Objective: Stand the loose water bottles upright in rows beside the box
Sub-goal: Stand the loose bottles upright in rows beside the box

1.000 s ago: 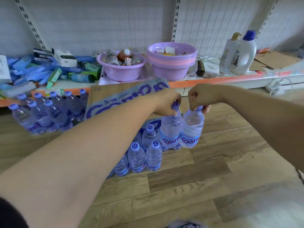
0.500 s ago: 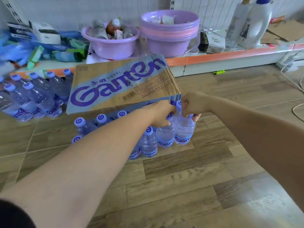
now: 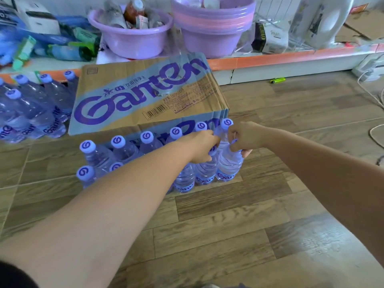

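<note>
The person is reaching forward with both arms over the wooden floor (image 3: pixel 228 225), and both hands are working at the right end of the near row of water bottles (image 3: pixel 184 179). The left hand (image 3: pixel 204 146) is curling its fingers around the neck of one bottle (image 3: pixel 204 173), hiding most of its cap. The right hand (image 3: pixel 243 138) is gripping the neck of the end bottle (image 3: pixel 228 166) just beside it, with the cap peeking out under the knuckles. Both bottles are standing upright and touching each other, their bases sitting at floor level; whether they are fully set down is hard to tell. The near row is running leftward behind the left forearm. A back row (image 3: pixel 146 136) of six capped bottles is standing between it and the cardboard box (image 3: pixel 149 100), close against the box's front face. Left of the box, another cluster of bottles (image 3: pixel 31 109) is standing. Behind, a low shelf (image 3: pixel 270 57) is carrying purple basins (image 3: pixel 131 36), and a green lighter (image 3: pixel 277 80) is lying on the floor near it.
</note>
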